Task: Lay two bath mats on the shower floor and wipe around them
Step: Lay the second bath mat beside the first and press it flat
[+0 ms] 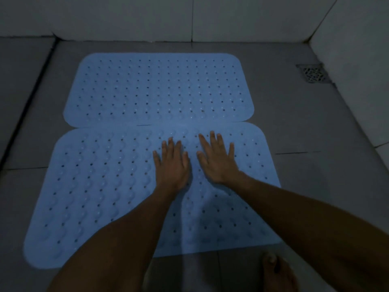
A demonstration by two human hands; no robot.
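Two pale blue, perforated rubber bath mats with rounded corners are laid flat on the grey tiled shower floor (294,127). The far mat (157,89) is set close to the back wall, with a narrow strip of bare tile left between its far edge and the wall. The near mat (101,186) is butted against it, long edge to long edge; the seam appears closed along most of its length, and a slight overlap towards the right end cannot be ruled out. This side-by-side layout is judged to be chosen so that the middle of the floor is covered without a gap.

The left hand (171,165) and the right hand (216,159) are placed palm down on the near mat, just short of the seam, with fingers extended and spread and nothing gripped. The hands lie close together, thumbs nearly touching. This flat pressure is judged to serve to seat the mat's underside against the tile and to smooth out lifted areas.

Each mat surface is patterned with regular rows of small round drain holes and low raised bumps. The material appears soft and flexible. A square metal drain grate (314,73) is left uncovered at the far right corner of the floor. A bare foot (277,272) is seen at the floor's near edge. No wiping cloth is visible.
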